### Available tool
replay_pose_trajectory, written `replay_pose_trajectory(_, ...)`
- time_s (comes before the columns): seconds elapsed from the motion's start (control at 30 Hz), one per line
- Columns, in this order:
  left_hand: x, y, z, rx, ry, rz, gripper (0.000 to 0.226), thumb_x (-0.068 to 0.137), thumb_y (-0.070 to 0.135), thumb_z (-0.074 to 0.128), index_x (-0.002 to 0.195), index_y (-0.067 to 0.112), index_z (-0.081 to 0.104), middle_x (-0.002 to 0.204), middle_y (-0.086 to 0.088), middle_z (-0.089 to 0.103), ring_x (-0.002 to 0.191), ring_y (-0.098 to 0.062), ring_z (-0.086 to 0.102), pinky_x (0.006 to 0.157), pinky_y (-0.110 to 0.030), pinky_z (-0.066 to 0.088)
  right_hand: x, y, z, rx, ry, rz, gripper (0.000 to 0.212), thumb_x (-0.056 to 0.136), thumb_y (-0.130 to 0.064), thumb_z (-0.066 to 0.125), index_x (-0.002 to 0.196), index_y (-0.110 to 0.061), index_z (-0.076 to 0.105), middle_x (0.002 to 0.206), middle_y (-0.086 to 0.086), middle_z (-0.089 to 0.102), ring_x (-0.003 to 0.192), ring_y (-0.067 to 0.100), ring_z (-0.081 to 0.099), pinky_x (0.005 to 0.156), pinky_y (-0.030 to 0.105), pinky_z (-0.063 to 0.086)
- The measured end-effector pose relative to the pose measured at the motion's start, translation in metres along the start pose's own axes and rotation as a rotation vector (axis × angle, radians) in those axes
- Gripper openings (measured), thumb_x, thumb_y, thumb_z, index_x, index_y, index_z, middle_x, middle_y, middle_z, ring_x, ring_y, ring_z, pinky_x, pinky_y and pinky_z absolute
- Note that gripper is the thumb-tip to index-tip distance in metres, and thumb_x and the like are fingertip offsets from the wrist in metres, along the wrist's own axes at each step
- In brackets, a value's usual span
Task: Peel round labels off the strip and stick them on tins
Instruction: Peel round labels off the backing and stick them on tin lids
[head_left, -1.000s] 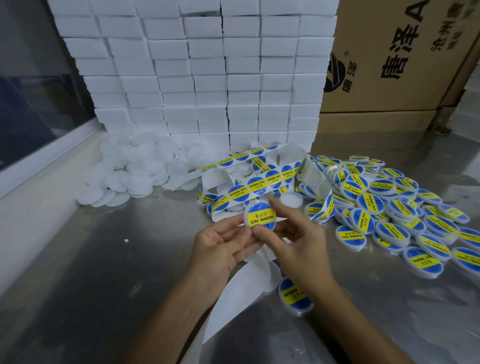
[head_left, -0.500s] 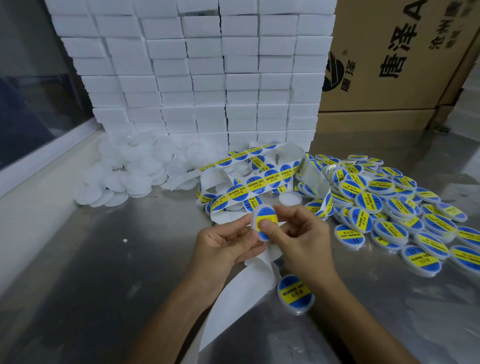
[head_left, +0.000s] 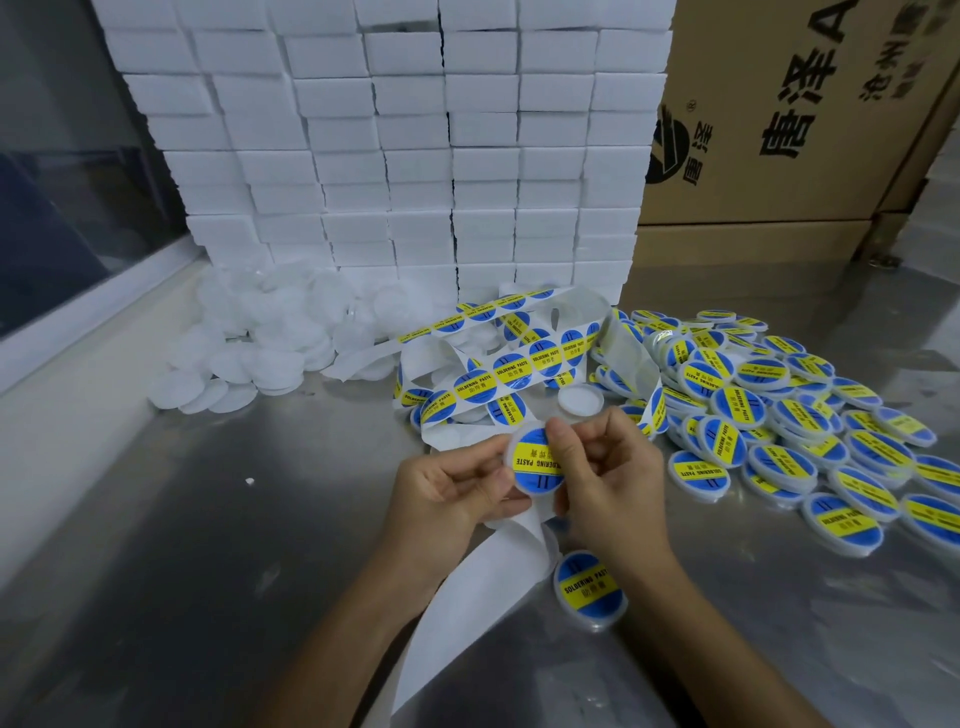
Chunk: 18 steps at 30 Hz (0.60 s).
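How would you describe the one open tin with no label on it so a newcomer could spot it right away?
Start at the wall of white foam blocks and come down to the tangled label strip on the steel table. Just beyond the right hand sits the unlabelled tin: plain white, while the tins heaped beside it carry blue-and-yellow labels.

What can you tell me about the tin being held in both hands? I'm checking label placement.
The held tin is a small, round, shallow container with a translucent white rim, plastic by its look. A blue round label with a yellow band reading SOLDERING PASTE covers its face, which tilts toward the camera. The left hand grips its left edge; the right hand pinches it, thumb on the label's upper right. It is held above the metal table, over the spent white backing strip.
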<state>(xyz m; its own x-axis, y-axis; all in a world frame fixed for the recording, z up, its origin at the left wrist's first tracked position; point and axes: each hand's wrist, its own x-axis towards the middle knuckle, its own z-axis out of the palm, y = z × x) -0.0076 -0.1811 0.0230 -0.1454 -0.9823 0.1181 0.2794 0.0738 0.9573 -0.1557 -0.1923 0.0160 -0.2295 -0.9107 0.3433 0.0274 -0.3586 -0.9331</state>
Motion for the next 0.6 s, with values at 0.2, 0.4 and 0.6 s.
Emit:
replay_pose_trajectory(0.2, 0.005, -0.001, -0.006, -0.036, 0.123, 0.019, 0.025, 0.085, 0.004, 0.063, 0.102, 0.018, 0.075, 0.095, -0.01, 0.076, 0.086, -0.026, 0.074, 0.069, -0.028, 0.059, -0.002, 0.002, 0.001, -0.018, -0.192, -0.089, 0.034, 0.094, 0.006, 0.056, 0.119, -0.016, 0.06, 0.081, 0.012, 0.07, 0.055, 0.018, 0.063, 0.057, 0.028, 0.054)
replay_pose_trajectory(0.4, 0.008, 0.001, -0.013, -0.038, 0.204, 0.014, 0.023, 0.091, -0.002, 0.056, 0.097, 0.013, 0.072, 0.092, -0.013, 0.076, 0.081, -0.028, 0.074, 0.063, -0.028, 0.058, 0.0, 0.001, 0.0, 0.075, -0.289, 0.048, 0.032, 0.084, 0.004, 0.071, 0.112, -0.009, 0.066, 0.08, 0.02, 0.073, 0.062, 0.026, 0.07, 0.064, 0.034, 0.06)
replay_pose_trajectory(0.6, 0.004, -0.001, -0.002, 0.047, 0.123, -0.005, 0.027, 0.089, -0.003, 0.059, 0.089, 0.018, 0.077, 0.087, -0.011, 0.076, 0.074, -0.027, 0.074, 0.061, -0.026, 0.058, 0.005, 0.003, -0.006, 0.025, -0.122, 0.01, 0.016, 0.084, -0.022, 0.07, 0.081, -0.006, 0.068, 0.056, 0.006, 0.068, 0.034, 0.018, 0.053, 0.036, 0.023, 0.043)
